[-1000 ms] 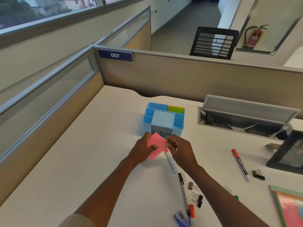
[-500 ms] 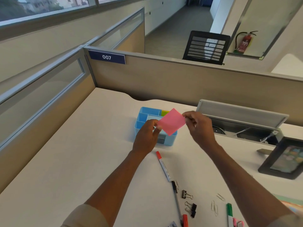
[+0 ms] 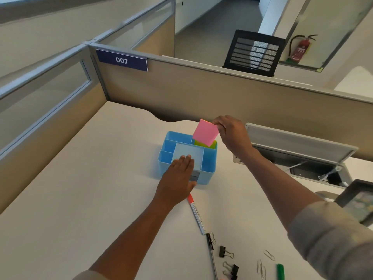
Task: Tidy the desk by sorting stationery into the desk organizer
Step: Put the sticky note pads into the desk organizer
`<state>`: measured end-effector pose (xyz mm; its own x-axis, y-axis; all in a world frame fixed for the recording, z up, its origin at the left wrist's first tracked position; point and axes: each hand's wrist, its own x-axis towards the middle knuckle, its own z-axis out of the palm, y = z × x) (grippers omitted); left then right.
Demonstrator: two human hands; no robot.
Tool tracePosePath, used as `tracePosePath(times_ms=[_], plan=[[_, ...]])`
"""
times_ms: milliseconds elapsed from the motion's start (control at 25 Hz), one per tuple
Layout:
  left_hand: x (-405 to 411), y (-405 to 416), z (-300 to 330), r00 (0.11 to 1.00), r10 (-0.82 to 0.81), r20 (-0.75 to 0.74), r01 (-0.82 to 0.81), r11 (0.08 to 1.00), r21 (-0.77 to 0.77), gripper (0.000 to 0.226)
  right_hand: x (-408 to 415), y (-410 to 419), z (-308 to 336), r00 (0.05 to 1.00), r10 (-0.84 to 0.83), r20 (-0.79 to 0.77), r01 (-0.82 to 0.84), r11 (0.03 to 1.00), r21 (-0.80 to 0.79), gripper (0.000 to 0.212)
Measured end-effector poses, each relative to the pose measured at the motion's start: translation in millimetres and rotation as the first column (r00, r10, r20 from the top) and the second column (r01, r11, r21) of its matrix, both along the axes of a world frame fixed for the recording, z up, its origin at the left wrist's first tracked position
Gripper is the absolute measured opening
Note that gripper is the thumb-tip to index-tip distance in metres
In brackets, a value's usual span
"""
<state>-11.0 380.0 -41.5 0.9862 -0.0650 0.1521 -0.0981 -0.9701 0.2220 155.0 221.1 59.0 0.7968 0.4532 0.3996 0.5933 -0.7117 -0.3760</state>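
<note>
A blue desk organizer point(image 3: 209, 164) stands mid-desk with several compartments. Yellow-green sticky notes point(image 3: 198, 142) fill its back right slot. My right hand point(image 3: 230, 131) pinches a pink sticky-note pad point(image 3: 205, 132) by its upper right corner, holding it tilted just above that back right slot. My left hand point(image 3: 178, 178) lies flat with straight fingers on the organizer's front edge, covering part of its small drawer.
A red-capped marker point(image 3: 196, 214) lies just behind my left wrist. A pen point(image 3: 212, 253), binder clips point(image 3: 226, 253), paper clips point(image 3: 261, 268) and a green marker point(image 3: 280, 271) lie near the desk's front. An open cable tray point(image 3: 298, 150) and a picture frame point(image 3: 359, 201) sit at right.
My left hand let go of the pink pad and dropped onto the organizer's front. My right hand carried the pad back and right, over the rear slot.
</note>
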Motion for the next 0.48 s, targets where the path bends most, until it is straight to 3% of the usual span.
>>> tracePosePath(times_ms=[480], plan=[[-0.1,2.1,-5.5,1.000,-0.001,0.001,0.001,1.000,-0.004,0.076,28.0,-6.0,-28.2,0.994,-0.083,-0.073,0.079,0.996,-0.048,0.021]])
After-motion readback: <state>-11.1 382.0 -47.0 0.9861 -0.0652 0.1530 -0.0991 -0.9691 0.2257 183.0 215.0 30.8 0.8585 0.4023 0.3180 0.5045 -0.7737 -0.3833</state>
